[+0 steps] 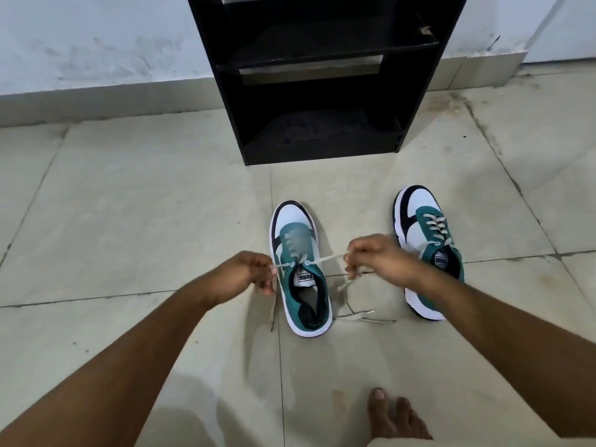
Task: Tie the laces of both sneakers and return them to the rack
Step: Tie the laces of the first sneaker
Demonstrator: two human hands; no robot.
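Note:
Two green, white and black sneakers stand on the tiled floor, toes toward the rack. The left sneaker sits between my hands. My left hand pinches its left lace end, which hangs down to the floor. My right hand pinches the right lace, pulled taut from the top eyelet; its loose tail curls on the floor. The right sneaker stands just beyond my right hand, partly hidden by my wrist, its laces threaded but loose at the top.
The black shoe rack stands against the white wall straight ahead, with open shelves. My bare foot rests on the tiles at the bottom right. Pale tiled floor spreads to the left and right of the sneakers.

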